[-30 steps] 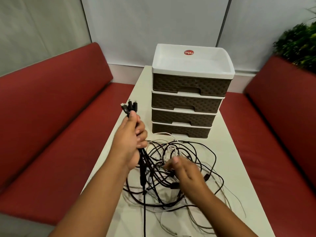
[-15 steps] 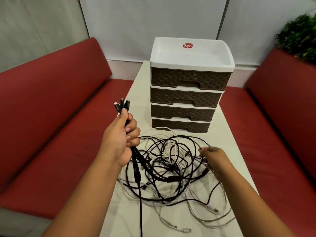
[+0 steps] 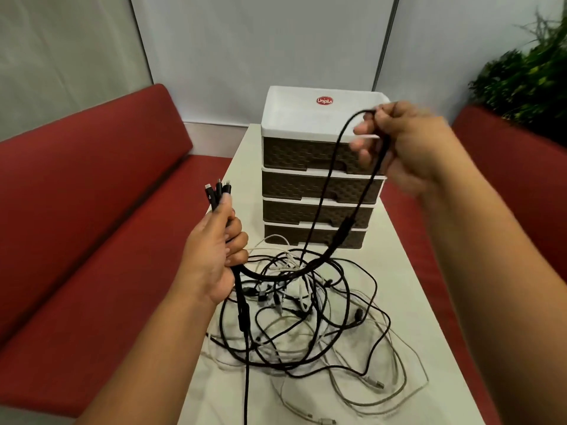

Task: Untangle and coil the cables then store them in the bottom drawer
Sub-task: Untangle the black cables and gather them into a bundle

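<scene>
the black cable is hanging in a loop between both hands, over the pile on the table. the left hand is squeezing its plug ends, and the right hand is pinching the lifted loop. the loop is running down into the pile, so pulling hard could be making knots tighter or dragging cables off the edge. the bottom drawer is sitting closed.

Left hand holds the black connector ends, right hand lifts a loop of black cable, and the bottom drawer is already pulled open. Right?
Not quite. The head view shows the bottom drawer shut. The left hand does hold the connector ends, and the right hand lifts a black cable loop.
</scene>
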